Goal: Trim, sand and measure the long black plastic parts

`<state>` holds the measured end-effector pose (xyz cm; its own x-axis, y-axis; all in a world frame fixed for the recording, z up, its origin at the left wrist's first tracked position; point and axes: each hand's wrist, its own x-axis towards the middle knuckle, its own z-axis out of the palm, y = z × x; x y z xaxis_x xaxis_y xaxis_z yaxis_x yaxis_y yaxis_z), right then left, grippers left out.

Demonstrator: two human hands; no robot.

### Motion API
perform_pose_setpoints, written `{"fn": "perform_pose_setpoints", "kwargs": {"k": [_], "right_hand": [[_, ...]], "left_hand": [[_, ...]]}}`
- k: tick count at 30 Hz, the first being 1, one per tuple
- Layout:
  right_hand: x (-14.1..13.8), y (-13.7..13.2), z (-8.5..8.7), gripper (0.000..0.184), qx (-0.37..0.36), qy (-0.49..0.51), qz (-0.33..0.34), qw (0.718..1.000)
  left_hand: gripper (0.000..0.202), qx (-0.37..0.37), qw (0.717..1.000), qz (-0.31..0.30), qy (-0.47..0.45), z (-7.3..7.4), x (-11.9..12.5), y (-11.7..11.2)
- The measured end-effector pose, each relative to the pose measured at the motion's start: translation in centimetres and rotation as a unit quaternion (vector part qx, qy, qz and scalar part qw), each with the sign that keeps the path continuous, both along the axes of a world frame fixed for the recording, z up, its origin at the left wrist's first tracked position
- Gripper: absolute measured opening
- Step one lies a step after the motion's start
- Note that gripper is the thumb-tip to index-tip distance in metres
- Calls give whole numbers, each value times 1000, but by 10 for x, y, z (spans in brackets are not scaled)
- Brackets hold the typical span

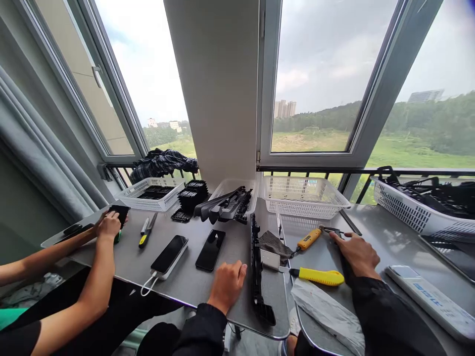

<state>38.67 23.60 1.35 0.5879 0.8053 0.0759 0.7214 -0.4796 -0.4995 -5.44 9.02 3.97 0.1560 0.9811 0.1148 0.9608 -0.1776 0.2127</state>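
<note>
My left hand (227, 286) rests on the grey table as a loose fist, with nothing visible in it. Just right of it lies a long black plastic trim piece (257, 267). My right hand (358, 254) reaches to the metal tip of a yellow-handled corded tool (309, 239); its fingers are bent around something dark that I cannot make out. Nearer to me is a yellow-handled cutter (321, 276), above a crumpled white wrapper (328, 311). A grey cloth (273, 243) and a small white box (270, 259) sit between my hands.
White baskets (306, 210) line the window side; one holds long black parts (222, 205). Two phones (211, 249) lie left of centre. A co-worker's hands (109, 225) hold a black piece at far left. A white device (432, 299) lies at right.
</note>
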Motion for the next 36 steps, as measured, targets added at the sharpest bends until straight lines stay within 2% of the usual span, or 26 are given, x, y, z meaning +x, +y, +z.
{"fn": "perform_pose_setpoints", "kwargs": {"k": [4,9,14,19,25,30,36], "right_hand": [[-5,-14,3,61,-40,10,-5,999],[-4,-36,4,38,-25,33,49,998],[-4,-88,-6,27,27,49,101,993],[-19,-137,-11,32,68,56,140,986],[-32,-142,-7,32,155,52,201,966],[-52,-148,-6,52,184,17,319,929],[-61,-153,1,32,174,20,359,917]], "left_hand": [[43,-6,1000,7,6,7,3,-3],[35,-13,1000,17,17,12,3,-5],[27,-36,999,6,19,14,0,-1],[31,-53,999,8,-5,16,-1,0],[30,-55,998,16,9,19,0,3],[32,-59,998,29,21,22,1,2],[33,-52,997,46,29,31,3,-6]]}}
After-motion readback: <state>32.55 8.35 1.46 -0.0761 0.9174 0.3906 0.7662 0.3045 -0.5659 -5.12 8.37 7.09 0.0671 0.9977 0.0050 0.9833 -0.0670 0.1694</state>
